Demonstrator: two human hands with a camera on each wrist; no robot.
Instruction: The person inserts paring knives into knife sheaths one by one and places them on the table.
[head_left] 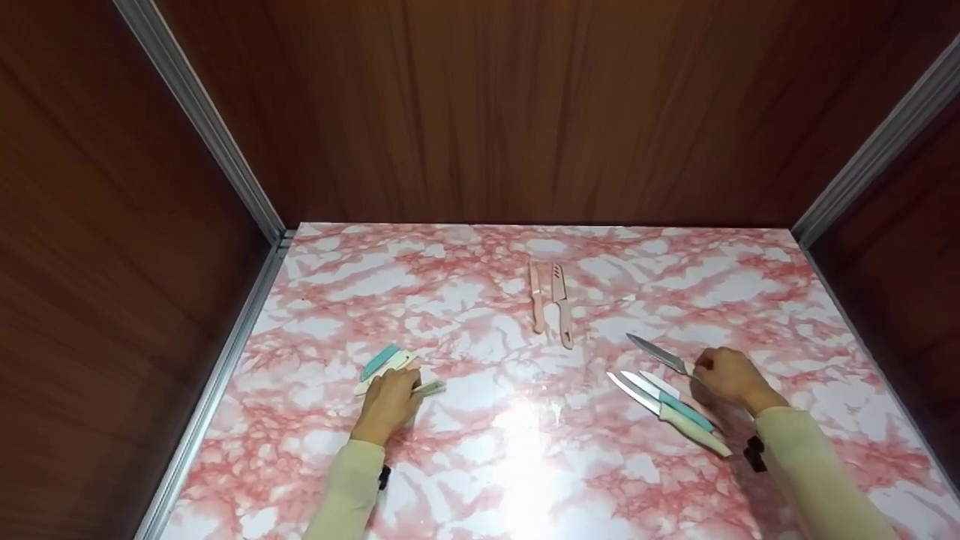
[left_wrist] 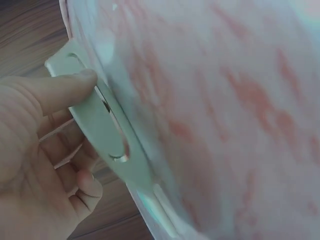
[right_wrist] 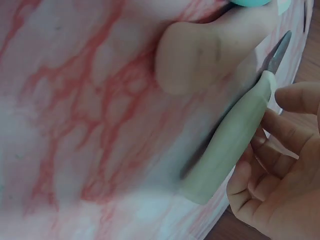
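Note:
My left hand (head_left: 388, 401) pinches a pale green knife sheath (left_wrist: 102, 122) with a long slot, the thumb lying across its face. Beside those fingers lie a teal sheath (head_left: 379, 361) and a cream sheath (head_left: 399, 361), partly covered by the hand. On the right, my right hand (head_left: 731, 375) holds a knife (right_wrist: 230, 135) by its pale green handle, fingers near the neck; its metal blade (head_left: 654, 352) points up and left. Just below that hand lie a knife with a teal handle (head_left: 686, 412), a pale green knife (head_left: 694, 435) and a partly hidden pink-handled knife (right_wrist: 200, 57).
Two pink knives (head_left: 537, 304) (head_left: 565, 322) lie side by side toward the back middle. The red-and-white marbled table (head_left: 465, 322) is enclosed by brown wood-look panels (head_left: 480, 112) at the back and sides, with metal strips (head_left: 214, 127) along the corners.

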